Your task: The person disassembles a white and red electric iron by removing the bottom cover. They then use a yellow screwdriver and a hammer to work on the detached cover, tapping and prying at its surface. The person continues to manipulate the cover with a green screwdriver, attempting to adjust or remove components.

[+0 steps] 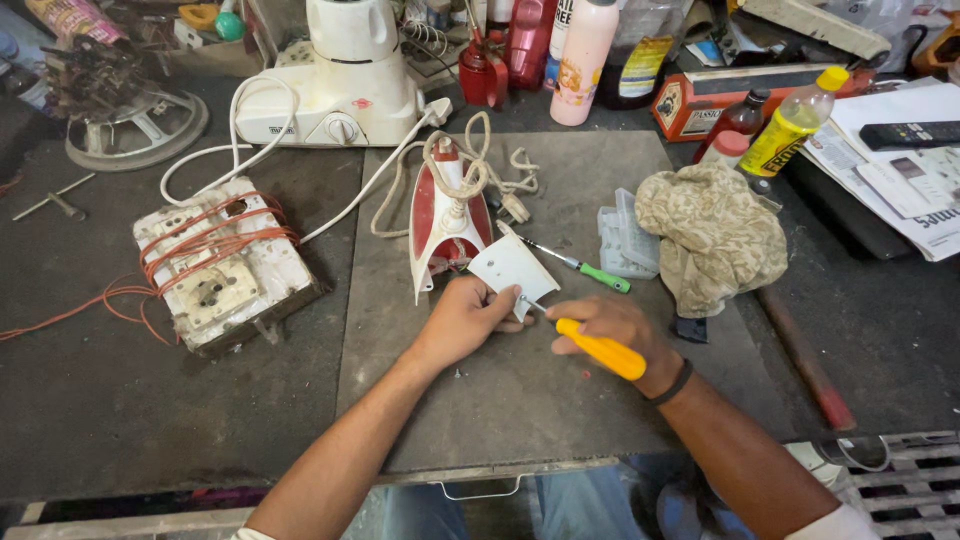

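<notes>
1. Left hand [462,318] pinches white plate [512,268], just above it.
2. Right hand [612,328] grips yellow screwdriver [598,348], tip at plate edge.
3. Keep plate steady, tip seated; iron [446,222] just beyond.

1. Both forearms are bare from elbow to wrist.
2. The left hand [465,318] wears no ring, watch or band.
3. A thin black band [676,383] circles the wrist of the right hand [612,325].
4. A white sleeve edge [838,524] shows at the right upper arm.
5. Blue trousers [570,505] cover the legs at the bottom edge.
</notes>
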